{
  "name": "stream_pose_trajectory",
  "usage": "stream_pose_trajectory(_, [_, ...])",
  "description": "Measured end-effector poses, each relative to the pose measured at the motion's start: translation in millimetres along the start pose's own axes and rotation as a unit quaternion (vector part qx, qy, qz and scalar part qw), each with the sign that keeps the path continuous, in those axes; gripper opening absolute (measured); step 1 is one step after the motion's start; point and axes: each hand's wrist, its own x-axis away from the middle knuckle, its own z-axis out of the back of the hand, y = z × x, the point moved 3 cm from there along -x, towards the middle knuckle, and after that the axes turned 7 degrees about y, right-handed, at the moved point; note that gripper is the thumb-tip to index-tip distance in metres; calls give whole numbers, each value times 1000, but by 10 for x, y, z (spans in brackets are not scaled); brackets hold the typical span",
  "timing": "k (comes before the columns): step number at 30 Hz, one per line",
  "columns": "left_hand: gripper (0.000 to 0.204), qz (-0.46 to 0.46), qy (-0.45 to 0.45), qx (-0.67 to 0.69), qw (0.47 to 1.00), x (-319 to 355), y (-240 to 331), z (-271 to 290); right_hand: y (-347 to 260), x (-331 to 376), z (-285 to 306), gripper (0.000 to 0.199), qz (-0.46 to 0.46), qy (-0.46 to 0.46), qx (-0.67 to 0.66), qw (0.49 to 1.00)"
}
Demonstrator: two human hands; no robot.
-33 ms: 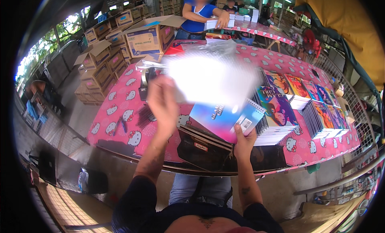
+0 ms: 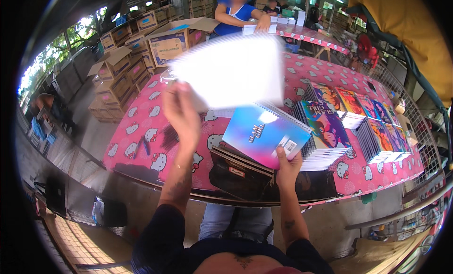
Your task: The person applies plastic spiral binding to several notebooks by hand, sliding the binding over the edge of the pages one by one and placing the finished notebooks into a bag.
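Up high, the left hand (image 2: pixel 181 114) lifts a blurry white sheet (image 2: pixel 231 71), fingers probably pinched on its edge. Lower, the right hand (image 2: pixel 288 165) fingers clamp a blue notebook (image 2: pixel 264 132) above the pink worktop (image 2: pixel 137 132).

Blue-pink spiral notebook (image 2: pixel 261 135) tilted, its white page (image 2: pixel 231 73) apparently lifted.

a long table (image 2: pixel 141 132) under a pink cloth with white cartoon cats runs away from the hands. to the right of the right hand (image 2: pixel 288 168) stand rows of spiral notebooks (image 2: pixel 358 128) with bright covers. just below that hand lies a stack of dark notebooks (image 2: pixel 240 172). left of the left hand (image 2: pixel 181 116) lie pens (image 2: pixel 141 145).
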Motion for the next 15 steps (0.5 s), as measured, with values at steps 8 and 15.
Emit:
stream_pose_trajectory(8, [32,-241,-446,-228,831,304,-1735,-9,-596,189,284,16,192,83,125,970])
stream_pose_trajectory(15, [40,258,-485,-9,835,360,-1223,-325,-855,185,500,21,207,66,72,973])
